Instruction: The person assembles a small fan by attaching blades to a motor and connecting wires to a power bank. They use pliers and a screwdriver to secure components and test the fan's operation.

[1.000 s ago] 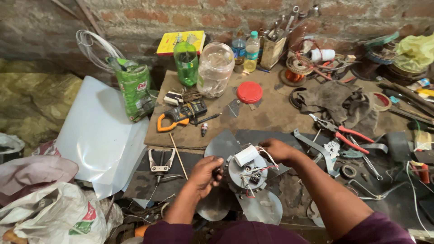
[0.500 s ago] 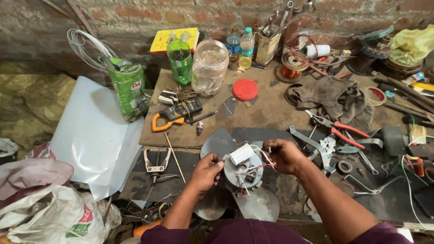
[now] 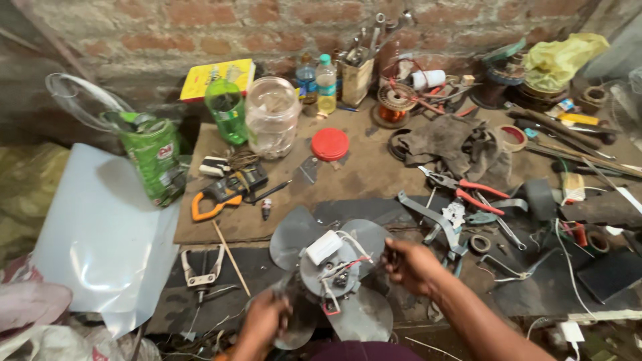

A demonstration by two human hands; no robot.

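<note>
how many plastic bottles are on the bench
4: a cut green bottle at the left edge, an upright green bottle beside the clear jar, and two small clear ones by the brick wall. Clutter may hide more.

I see soft, even daylight with faint shadows, glare on the white plastic sheet point(image 3: 100, 234), motion blur throughout, and edges bowed.

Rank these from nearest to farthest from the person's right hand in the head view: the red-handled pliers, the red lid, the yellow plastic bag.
Measured from the right hand:
1. Red-handled pliers, just beyond the hand, slightly to its right on the bench.
2. Red lid, farther back and to the left, beside the clear jar.
3. Yellow plastic bag, far back right corner by the brick wall.
</note>
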